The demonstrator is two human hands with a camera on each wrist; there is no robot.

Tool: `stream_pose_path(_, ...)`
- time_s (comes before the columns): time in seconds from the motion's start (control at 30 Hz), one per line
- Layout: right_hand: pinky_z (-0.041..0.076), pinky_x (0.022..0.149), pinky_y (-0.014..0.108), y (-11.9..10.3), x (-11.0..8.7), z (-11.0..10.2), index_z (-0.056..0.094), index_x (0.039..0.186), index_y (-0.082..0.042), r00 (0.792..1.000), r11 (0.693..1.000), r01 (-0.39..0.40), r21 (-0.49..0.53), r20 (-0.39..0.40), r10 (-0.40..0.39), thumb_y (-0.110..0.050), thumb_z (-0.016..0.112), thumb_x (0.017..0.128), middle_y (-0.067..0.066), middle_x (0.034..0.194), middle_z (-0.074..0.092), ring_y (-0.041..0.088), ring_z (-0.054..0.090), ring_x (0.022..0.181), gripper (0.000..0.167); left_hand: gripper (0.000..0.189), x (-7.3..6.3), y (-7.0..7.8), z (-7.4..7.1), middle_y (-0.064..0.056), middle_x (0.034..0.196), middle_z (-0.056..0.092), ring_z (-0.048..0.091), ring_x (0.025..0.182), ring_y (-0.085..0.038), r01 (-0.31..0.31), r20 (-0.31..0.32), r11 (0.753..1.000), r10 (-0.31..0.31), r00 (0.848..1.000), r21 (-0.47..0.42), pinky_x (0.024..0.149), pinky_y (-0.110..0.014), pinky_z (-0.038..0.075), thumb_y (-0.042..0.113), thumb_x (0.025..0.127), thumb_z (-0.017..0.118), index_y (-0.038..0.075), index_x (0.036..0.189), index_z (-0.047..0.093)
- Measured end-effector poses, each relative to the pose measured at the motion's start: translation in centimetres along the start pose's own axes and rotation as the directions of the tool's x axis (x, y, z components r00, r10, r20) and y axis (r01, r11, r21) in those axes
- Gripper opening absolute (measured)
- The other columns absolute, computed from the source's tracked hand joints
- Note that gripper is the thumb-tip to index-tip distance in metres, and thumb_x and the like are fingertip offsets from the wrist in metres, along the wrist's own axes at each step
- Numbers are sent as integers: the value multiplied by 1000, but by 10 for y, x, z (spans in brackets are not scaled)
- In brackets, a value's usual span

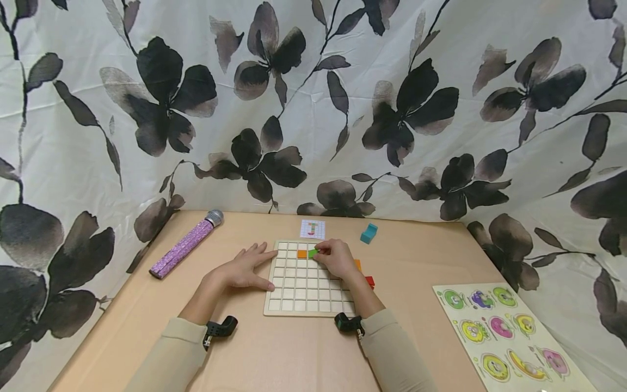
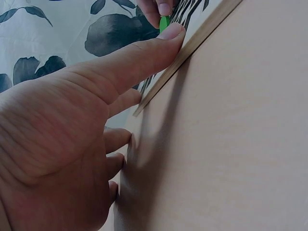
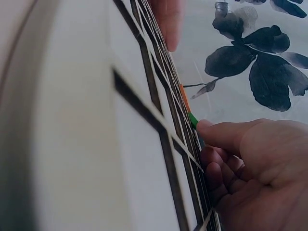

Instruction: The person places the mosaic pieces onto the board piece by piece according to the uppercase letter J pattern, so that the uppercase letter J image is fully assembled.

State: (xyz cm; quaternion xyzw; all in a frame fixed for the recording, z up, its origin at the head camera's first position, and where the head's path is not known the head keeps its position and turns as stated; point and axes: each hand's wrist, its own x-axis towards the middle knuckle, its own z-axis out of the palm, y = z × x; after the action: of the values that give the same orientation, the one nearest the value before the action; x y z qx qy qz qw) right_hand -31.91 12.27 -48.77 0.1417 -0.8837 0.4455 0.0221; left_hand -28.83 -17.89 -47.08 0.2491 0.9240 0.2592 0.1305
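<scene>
A white square grid board (image 1: 299,294) lies on the table, with an orange square tile (image 1: 302,254) set in its upper part. Just right of that tile, my right hand (image 1: 337,258) pinches a green tile (image 1: 312,253) between thumb and fingers, low over the grid; the left wrist view also shows this green tile (image 2: 164,23). With fingers spread, my left hand (image 1: 242,268) rests at the board's left side, thumb and index finger touching its edge. Orange (image 1: 358,264) and red pieces (image 1: 369,281) lie right of the board, partly hidden by my right arm.
Behind the board lies a small card (image 1: 312,229) with a coloured J on a grid. Teal blocks (image 1: 369,233) sit to its right. A glittery purple microphone-like object (image 1: 188,245) lies at the left, and a fruit picture sheet (image 1: 509,335) at the right.
</scene>
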Motion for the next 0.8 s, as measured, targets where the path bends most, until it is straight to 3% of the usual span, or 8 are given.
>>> stream_pose_path(0.43, 54, 78, 31, -3, 0, 1, 77, 117, 1, 999, 996, 9, -86, 35, -6, -7, 76, 93, 8, 95, 71, 17, 60, 84, 25, 99, -2, 1, -2, -33, 169, 15, 7, 157, -55, 0, -2, 1000, 0, 1000, -1, 127, -70, 4, 52, 82, 83, 10, 161, 39)
stream_pose_path(0.8, 52, 75, 30, -5, -1, 0, 76, 119, 2, 999, 995, -11, -95, 46, 16, -9, 77, 93, 8, 94, 68, 18, 58, 82, 28, 99, 0, 1, -1, -32, 170, 15, 7, 158, -55, 0, 2, 1000, 0, 1000, -5, 127, -70, 4, 52, 82, 83, 11, 161, 39)
